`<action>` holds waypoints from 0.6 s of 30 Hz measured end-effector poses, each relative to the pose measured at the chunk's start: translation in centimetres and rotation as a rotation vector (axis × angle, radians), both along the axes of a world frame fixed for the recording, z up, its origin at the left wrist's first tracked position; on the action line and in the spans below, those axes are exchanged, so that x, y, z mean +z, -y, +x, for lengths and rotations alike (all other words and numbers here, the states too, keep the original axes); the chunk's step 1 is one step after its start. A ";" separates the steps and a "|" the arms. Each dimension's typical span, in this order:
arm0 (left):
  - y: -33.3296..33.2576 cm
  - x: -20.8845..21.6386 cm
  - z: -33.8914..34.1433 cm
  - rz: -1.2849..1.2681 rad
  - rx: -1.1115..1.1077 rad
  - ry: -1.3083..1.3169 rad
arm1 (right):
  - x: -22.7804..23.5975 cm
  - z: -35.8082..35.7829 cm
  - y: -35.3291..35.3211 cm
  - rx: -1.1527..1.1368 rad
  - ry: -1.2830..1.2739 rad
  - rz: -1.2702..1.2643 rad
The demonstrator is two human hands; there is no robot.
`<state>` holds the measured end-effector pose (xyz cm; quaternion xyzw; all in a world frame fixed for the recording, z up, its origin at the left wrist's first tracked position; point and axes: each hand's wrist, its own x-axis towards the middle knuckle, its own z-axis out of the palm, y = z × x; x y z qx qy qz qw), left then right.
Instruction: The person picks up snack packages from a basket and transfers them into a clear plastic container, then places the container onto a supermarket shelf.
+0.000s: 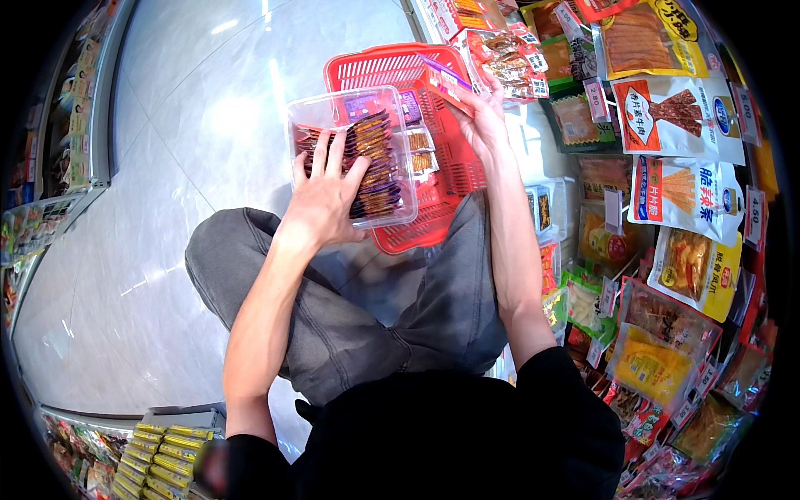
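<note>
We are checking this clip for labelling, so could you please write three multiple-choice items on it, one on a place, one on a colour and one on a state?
1. Where does the clear plastic box of snack packets sit?
A. on the red basket
B. on a shelf
C. on the person's shoulder

2. What colour is the basket?
A. blue
B. red
C. green

3. What is the left hand doing?
A. hanging at the person's side
B. lying spread on the packets in the clear box
C. gripping a bottle

Answers: 1 A, the box rests across the basket's left rim, above the knees. 2 B, its lattice wall is plainly red. 3 B, the fingers are splayed over the dark packets; the right hand holds a small packet at the basket's far side.
</note>
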<state>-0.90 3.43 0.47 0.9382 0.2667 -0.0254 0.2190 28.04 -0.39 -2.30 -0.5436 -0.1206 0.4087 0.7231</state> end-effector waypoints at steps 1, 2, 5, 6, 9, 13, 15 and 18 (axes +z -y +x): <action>0.0 0.1 0.0 -0.002 0.002 -0.005 | -0.1 0.2 0.1 0.019 -0.052 0.065; 0.0 0.2 0.0 0.000 0.004 0.000 | -0.4 0.9 -0.1 0.087 -0.128 0.133; 0.0 -0.3 0.0 0.013 -0.001 0.003 | -0.9 2.2 0.5 0.271 -0.784 0.656; 0.0 -0.2 -0.1 0.014 0.001 0.003 | -0.6 2.3 0.7 0.219 -1.043 0.637; 0.1 -0.2 -0.2 0.018 0.002 0.008 | 0.2 1.8 1.0 0.244 -1.133 0.630; 0.0 -0.1 0.0 0.010 -0.004 0.011 | -0.4 2.8 1.1 0.327 -0.703 0.493; 0.0 -0.2 0.1 0.004 -0.004 0.006 | 0.0 2.4 1.3 0.245 -0.231 0.331; 0.0 -0.4 0.2 0.001 -0.009 -0.008 | 2.1 0.9 1.3 0.239 0.078 0.420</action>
